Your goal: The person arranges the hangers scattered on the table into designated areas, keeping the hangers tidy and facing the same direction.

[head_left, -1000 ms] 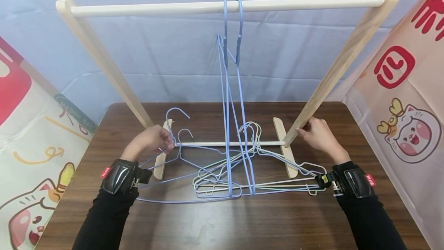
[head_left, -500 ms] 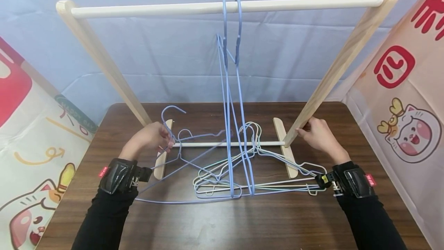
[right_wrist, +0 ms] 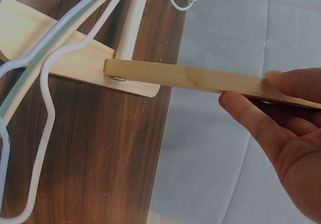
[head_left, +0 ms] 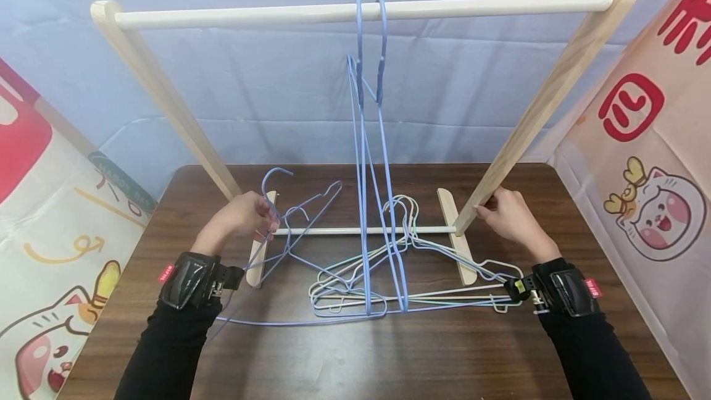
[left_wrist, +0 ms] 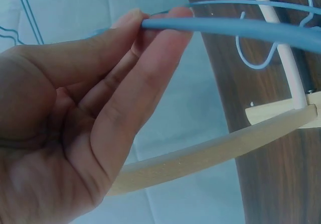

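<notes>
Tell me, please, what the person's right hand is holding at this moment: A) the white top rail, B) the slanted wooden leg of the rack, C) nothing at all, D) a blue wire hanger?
B: the right hand grips the rack's slanted wooden leg near its base, fingers and thumb curled around it in the right wrist view.

Right hand (right_wrist: 281,133) cut off by wrist view's edge; left hand (left_wrist: 75,128) too. Hanger wire (left_wrist: 235,28) blurred close up. Pile (head_left: 355,289) too tangled to count.
</notes>
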The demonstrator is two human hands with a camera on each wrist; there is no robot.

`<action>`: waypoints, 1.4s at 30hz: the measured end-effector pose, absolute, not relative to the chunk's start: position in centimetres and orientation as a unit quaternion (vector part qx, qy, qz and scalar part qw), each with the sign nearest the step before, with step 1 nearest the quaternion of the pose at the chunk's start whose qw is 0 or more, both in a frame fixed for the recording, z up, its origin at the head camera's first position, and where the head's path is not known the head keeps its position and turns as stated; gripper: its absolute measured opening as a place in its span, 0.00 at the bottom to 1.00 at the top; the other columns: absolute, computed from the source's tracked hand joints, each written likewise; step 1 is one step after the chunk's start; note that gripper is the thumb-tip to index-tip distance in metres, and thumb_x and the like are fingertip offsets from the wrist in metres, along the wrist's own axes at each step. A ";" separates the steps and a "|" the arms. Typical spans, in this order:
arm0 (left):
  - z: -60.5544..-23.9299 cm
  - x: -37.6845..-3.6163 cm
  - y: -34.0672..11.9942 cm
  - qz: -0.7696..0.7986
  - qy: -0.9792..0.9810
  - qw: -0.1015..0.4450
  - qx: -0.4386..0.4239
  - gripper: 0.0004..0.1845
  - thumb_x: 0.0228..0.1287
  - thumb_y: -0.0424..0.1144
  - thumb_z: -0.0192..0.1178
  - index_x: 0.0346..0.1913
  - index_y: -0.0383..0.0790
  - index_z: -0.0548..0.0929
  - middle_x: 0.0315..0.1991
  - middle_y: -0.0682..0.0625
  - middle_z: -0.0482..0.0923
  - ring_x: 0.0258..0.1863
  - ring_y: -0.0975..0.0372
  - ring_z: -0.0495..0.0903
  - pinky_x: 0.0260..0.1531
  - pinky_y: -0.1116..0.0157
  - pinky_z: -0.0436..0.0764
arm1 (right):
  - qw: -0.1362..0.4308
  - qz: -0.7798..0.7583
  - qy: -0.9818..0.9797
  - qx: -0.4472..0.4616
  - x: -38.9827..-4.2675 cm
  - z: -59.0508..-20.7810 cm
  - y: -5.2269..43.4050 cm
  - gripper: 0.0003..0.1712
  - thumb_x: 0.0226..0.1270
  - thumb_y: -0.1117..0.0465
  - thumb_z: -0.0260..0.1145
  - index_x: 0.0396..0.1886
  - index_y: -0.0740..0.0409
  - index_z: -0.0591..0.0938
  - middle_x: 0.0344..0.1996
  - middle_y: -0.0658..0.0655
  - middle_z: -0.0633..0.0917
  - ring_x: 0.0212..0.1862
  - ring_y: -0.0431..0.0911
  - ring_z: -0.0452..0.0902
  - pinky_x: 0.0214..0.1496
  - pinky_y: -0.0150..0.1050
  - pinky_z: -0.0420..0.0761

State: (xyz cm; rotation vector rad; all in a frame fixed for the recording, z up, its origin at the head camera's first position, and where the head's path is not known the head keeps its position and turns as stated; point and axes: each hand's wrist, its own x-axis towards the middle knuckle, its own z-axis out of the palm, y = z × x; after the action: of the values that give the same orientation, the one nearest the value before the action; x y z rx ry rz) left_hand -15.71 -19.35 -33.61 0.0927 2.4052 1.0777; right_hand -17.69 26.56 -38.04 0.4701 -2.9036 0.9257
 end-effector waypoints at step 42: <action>-30.4 -15.7 -18.1 0.332 0.925 0.184 -0.010 0.05 0.54 0.25 0.55 0.30 0.25 0.79 0.27 0.36 0.82 0.20 0.58 0.82 0.23 0.65 0.80 | 0.029 0.301 -0.941 0.155 -17.6 -37.9 26.5 0.11 0.58 0.72 0.62 0.39 0.77 0.75 0.29 0.71 0.81 0.32 0.60 0.79 0.27 0.42 0.76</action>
State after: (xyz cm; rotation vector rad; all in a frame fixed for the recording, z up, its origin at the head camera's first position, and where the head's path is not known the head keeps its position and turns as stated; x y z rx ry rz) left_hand -15.75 -18.08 -30.39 -0.0284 2.6092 0.9362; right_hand -17.62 26.52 -37.89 0.4773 -2.9021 0.9285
